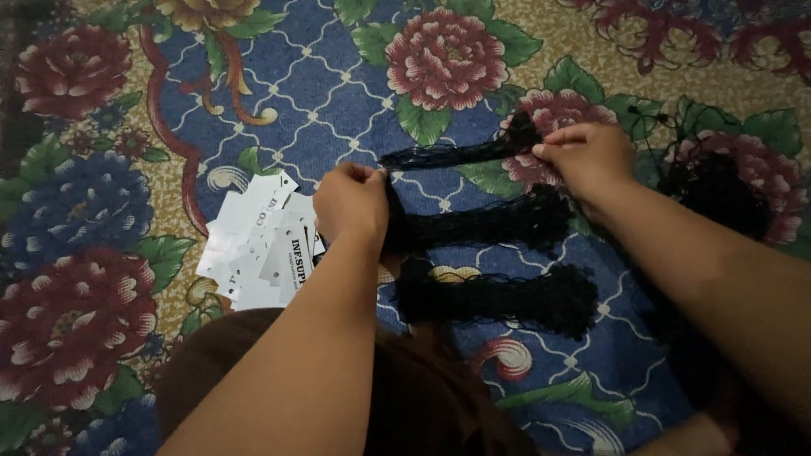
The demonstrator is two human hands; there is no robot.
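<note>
A strip of black netting (452, 154) is stretched between my two hands above a flowered carpet. My left hand (351, 203) pinches its left end. My right hand (587, 156) grips its right end, fingers closed over the bunched mesh. Two more rolled bundles of black netting lie just below on the carpet, one (490, 224) under the stretched strip and one (498, 300) nearer to me. Both forearms reach in from the bottom of the view.
A loose pile of white paper tags (258, 245) lies left of my left hand. A dark heap of more netting (718, 190) sits at the right. The carpet (304, 84) has blue, red and green flower patterns. My brown-clad knee (220, 363) is at the bottom.
</note>
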